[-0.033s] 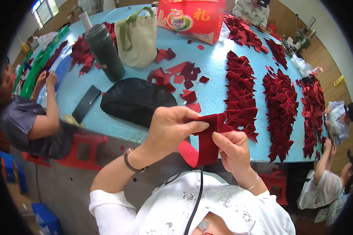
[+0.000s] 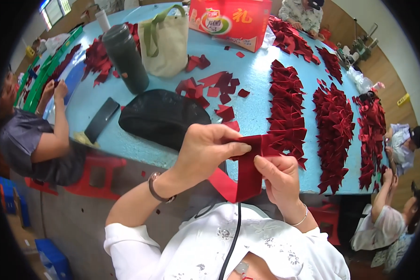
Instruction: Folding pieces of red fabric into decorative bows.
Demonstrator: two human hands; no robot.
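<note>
A dark red velvet ribbon [image 2: 250, 179], lighter red on its reverse, is held up in front of me at the table's near edge. My left hand [image 2: 208, 149] pinches its upper end between thumb and fingers. My right hand [image 2: 279, 176] grips the folded part at the right with the thumb on top. Below the hands the ribbon hangs and folds back to the left, showing the lighter side. Beyond my right hand a row of dark red ribbon bows [image 2: 286, 112] lies on the blue table [image 2: 172, 161].
Left of my hands lie a black bag [image 2: 161, 116] and a dark phone-like slab [image 2: 101, 120]. A dark bottle [image 2: 124, 58], cloth tote [image 2: 165, 44] and red box [image 2: 231, 21] stand farther back. Red scraps [image 2: 213, 91] are scattered mid-table; more bows [image 2: 333, 135] lie right. Several people sit around.
The ribbon's hanging lower part has straightened from a rounded curl into a flatter fold. Both hands keep their grip and have hardly shifted.
</note>
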